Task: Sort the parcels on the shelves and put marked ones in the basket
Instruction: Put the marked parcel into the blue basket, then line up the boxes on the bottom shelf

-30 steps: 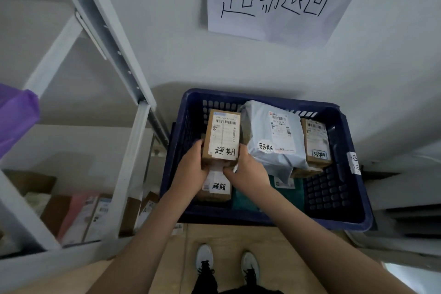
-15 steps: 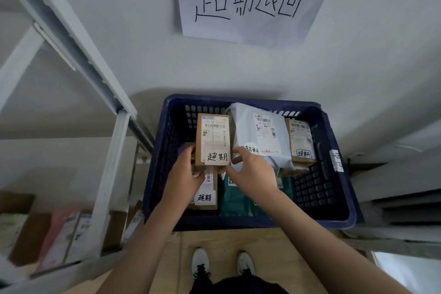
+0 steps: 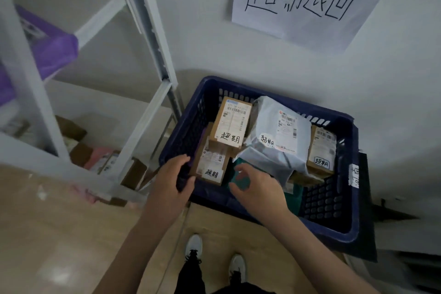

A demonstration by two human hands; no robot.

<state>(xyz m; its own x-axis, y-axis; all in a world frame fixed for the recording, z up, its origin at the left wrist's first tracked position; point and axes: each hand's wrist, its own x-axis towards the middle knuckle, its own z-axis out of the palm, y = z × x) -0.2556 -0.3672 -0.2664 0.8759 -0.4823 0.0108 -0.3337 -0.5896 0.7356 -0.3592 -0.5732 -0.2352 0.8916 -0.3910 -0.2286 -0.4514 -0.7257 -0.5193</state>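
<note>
A dark blue basket (image 3: 334,212) stands on the floor against the wall. Inside it a brown box (image 3: 232,122) with a handwritten mark lies on top of another marked brown box (image 3: 211,164). A grey mailer bag (image 3: 279,136) and a third marked box (image 3: 321,150) lie to the right. My left hand (image 3: 170,181) hovers at the basket's near left rim, fingers loosely curved, holding nothing. My right hand (image 3: 257,188) hangs over the basket's front, fingers relaxed and empty.
A white metal shelf rack (image 3: 143,19) stands to the left, with several parcels (image 3: 100,157) on its lowest level and a purple bag (image 3: 55,52) higher up. A handwritten paper sign (image 3: 303,0) hangs on the wall above the basket. My feet (image 3: 214,255) are on the wooden floor.
Both hands let go of the top brown box, which now lies in the basket, and drew back toward me. The view swung to the left.
</note>
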